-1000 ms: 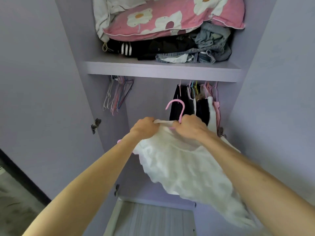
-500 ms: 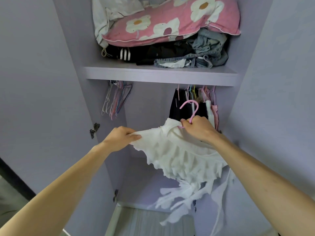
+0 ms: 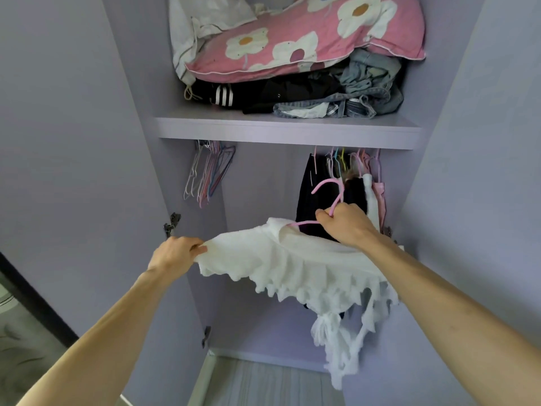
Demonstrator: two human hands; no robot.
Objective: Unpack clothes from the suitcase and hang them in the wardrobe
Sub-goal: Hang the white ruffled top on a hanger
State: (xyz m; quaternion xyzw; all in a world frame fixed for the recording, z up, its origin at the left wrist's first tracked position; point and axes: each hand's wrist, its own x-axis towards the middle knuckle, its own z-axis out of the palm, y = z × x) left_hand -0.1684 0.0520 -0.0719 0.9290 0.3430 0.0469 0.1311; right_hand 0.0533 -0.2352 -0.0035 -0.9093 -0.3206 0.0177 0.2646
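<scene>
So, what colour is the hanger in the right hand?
Pink: the hanger held by the right hand shows best in the head view.

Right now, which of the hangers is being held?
The pink hanger in the right hand, carrying the white garment; the others hang under the shelf.

No text, label, brand, number or sign is showing readably anywhere in the wardrobe (image 3: 287, 128).
</scene>
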